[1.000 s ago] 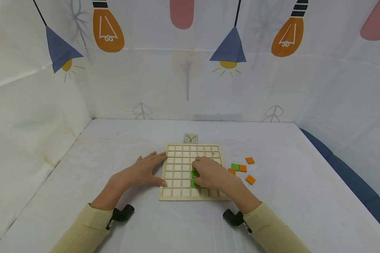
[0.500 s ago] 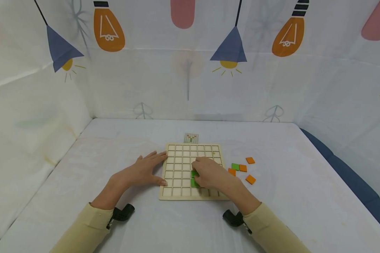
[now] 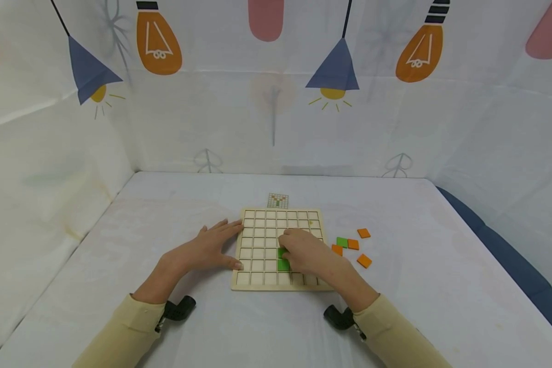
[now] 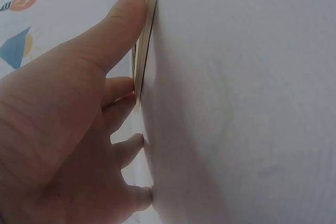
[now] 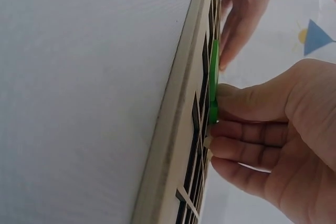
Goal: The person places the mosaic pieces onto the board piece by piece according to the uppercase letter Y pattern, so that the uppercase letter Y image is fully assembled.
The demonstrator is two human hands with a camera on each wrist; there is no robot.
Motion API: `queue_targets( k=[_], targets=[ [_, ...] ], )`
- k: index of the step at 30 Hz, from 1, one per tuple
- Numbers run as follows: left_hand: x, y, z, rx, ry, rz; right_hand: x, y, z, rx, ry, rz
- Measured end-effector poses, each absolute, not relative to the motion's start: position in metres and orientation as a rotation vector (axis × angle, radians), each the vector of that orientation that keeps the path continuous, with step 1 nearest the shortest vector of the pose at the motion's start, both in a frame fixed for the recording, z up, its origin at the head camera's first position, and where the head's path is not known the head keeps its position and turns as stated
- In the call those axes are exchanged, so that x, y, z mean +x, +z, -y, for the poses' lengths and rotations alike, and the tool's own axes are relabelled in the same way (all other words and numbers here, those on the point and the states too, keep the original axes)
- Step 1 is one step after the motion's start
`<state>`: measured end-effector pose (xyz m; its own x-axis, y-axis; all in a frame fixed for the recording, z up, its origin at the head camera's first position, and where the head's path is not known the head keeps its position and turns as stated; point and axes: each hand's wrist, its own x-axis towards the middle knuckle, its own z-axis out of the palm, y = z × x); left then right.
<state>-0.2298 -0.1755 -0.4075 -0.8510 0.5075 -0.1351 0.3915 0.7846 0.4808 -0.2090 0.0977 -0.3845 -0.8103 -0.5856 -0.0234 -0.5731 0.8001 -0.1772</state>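
Observation:
A wooden grid board [image 3: 257, 288] lies on the white table. My left hand [image 3: 207, 249] is spread at its left side, with thumb and fingertips on the edge. In the left wrist view the thumb [image 4: 118, 30] lies along the board's side. My right hand [image 3: 305, 250] is over the middle of the grid. Its thumb and curled fingers pinch a green square tile [image 5: 213, 111], partly hidden by the hand. Just nearer to me, a second green tile [image 3: 283, 265] sits in a cell of the same column.
Right of the board lie several loose tiles: a green tile [image 3: 342, 242] and orange ones, such as this orange tile [image 3: 364, 261]. A small pattern card [image 3: 278, 201] with a coloured grid lies at the board's far edge. A white printed curtain [image 3: 230, 112] surrounds the table.
The right thumb has shifted slightly away from me, so the nearer green tile shows a little more. The left hand and the board stay put.

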Motion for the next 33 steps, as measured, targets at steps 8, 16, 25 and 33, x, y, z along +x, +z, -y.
queue_targets(
  k=[8, 16, 25, 33],
  targets=[
    [-0.2308, -0.4085, 0.1753, 0.702, 0.641, -2.720, -0.2088, -0.3848, -0.0961, -0.887, -0.278, -2.916],
    [-0.2301, -0.4083, 0.1757, 0.698, 0.650, -2.719, -0.2079, -0.3858, -0.0955, -0.870, -0.351, -2.930],
    [-0.2295, -0.4075, 0.1756, 0.696, 0.647, -2.715, -0.2094, -0.3870, -0.0954, -0.881, -0.337, -2.931],
    [-0.2302, -0.4090, 0.1758, 0.699, 0.648, -2.714, -0.2093, -0.3865, -0.0976, -0.877, -0.329, -2.930]
  ],
)
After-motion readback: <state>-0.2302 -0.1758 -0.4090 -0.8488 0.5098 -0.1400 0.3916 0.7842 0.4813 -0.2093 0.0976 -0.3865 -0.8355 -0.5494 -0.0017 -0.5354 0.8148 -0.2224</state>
